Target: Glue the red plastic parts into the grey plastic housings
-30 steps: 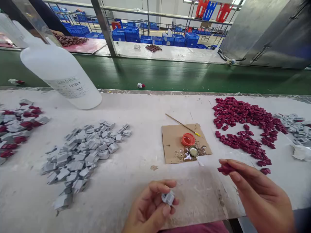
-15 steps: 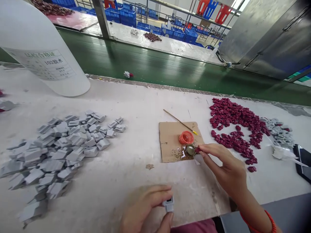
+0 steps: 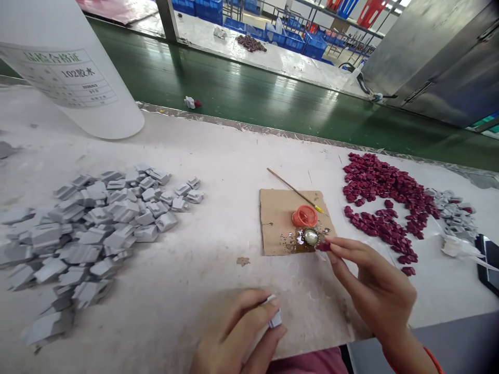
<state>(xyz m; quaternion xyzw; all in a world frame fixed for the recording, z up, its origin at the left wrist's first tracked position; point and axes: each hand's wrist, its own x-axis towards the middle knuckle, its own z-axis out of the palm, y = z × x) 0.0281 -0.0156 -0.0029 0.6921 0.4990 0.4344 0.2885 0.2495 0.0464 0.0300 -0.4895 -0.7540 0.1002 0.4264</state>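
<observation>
Near the front edge of the table, my left hand (image 3: 245, 332) pinches a small grey plastic part (image 3: 275, 318) between thumb and fingers. My right hand (image 3: 374, 285) grips a small dark red plastic part (image 3: 323, 246) by its end, right beside a round glossy cap-like piece (image 3: 311, 237). That piece sits in a brown wet puddle on a square of cardboard (image 3: 275, 208). A small orange-red cup (image 3: 304, 216) stands on the same cardboard, with a thin stick with a yellow tip (image 3: 292, 188) lying behind it.
Grey parts (image 3: 117, 213) are heaped at left, dark red parts (image 3: 382, 187) at right, with a smaller mixed pile (image 3: 456, 213) beyond. A large white bottle (image 3: 105, 109) stands at back left before the green conveyor belt (image 3: 241, 93). A black phone (image 3: 487, 265) lies far right.
My right hand has drawn slightly right and down, with the red part now tilted beside the round piece. My left hand has turned the grey part. The joined piece on the belt has shifted left.
</observation>
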